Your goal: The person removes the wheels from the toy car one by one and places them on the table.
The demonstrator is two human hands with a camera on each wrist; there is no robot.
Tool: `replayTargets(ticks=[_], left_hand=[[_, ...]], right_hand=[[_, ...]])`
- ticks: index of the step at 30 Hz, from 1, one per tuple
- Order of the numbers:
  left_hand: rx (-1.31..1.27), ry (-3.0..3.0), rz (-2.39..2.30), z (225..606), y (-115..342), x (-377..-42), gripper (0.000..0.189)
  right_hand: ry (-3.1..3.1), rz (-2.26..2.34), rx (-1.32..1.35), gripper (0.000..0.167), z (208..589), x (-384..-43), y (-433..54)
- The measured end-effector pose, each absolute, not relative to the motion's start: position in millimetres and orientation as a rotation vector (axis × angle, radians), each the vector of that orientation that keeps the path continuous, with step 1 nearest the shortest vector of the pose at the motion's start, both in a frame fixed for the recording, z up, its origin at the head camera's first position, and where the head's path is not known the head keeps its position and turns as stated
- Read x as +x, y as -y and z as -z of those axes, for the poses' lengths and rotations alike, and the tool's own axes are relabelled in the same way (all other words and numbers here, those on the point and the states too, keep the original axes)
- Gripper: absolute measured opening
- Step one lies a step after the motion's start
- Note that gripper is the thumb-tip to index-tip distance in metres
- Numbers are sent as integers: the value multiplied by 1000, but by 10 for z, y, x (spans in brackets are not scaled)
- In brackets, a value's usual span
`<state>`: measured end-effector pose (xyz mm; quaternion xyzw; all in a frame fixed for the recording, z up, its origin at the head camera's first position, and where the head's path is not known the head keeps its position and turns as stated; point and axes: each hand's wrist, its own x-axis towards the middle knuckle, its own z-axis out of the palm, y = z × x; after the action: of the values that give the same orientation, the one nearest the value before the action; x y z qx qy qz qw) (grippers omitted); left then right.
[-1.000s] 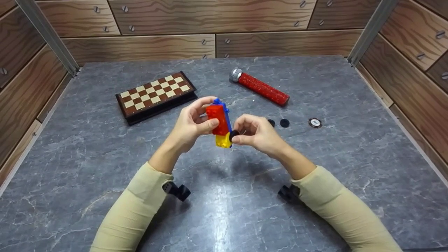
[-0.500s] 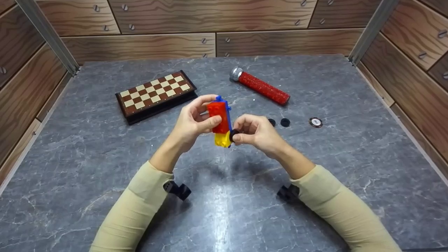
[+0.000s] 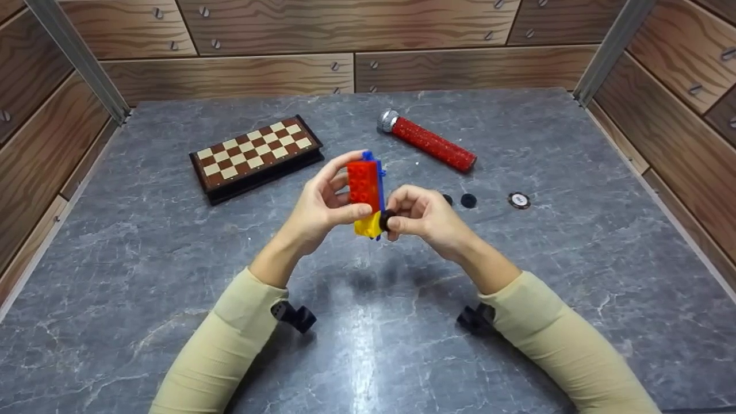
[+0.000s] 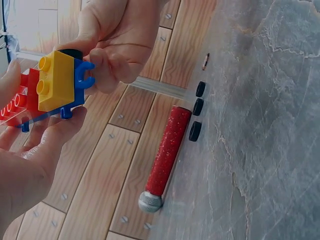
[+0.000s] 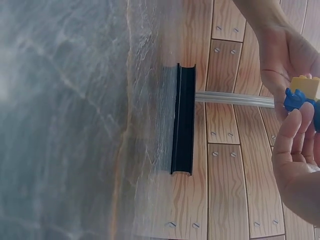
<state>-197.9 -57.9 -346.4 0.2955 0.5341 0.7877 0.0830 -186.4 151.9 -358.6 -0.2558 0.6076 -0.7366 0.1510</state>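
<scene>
My left hand (image 3: 316,201) grips a toy block vehicle over the table, thumb on its front and fingers behind. The vehicle has a red studded brick (image 3: 363,187), a yellow brick (image 3: 367,225) below it and a blue base (image 4: 79,82) with hooks at its end. My right hand (image 3: 428,215) pinches a black wheel (image 3: 387,221) against the side of the base, beside the yellow brick. In the right wrist view, the yellow brick (image 5: 305,87) shows between both hands, and fingers partly hide the wheel.
Loose black wheels (image 3: 468,200) lie on the grey marbled table (image 3: 172,299) beyond my right hand, with a poker chip (image 3: 519,200) to their right. Behind are a folded checkered game board (image 3: 253,155) and a red glittery microphone (image 3: 434,145). Wood-patterned walls (image 3: 345,29) enclose the table.
My left hand and the toy vehicle have shifted slightly up and right, and the red brick's studs face the head camera more. My right hand keeps its pinch on the wheel.
</scene>
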Motion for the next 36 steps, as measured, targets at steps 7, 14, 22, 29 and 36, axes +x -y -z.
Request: replayTargets(ticks=[7,14,22,29,36], left_hand=[[888,-1594,-2381,3479,570,-1959,73],[895,-1606,-2393,3496,562,-1949,73],[846,-1615,-2366,3503,556,-1948,69],[842,-1613,-2396,3513,531,-1938,63],[828,-1653,-2428,3521,514,-1926,62]], right_hand=[[-1736,2138,-724,11,3593,-1871,-1529],[-1731,2158,-687,9,3598,-1873,-1522],[-1754,2153,-684,8,3589,-1864,-1505],[-1830,2108,-716,13,3585,-1854,-1487],[-1913,2102,-672,14,3559,-1844,-1470]])
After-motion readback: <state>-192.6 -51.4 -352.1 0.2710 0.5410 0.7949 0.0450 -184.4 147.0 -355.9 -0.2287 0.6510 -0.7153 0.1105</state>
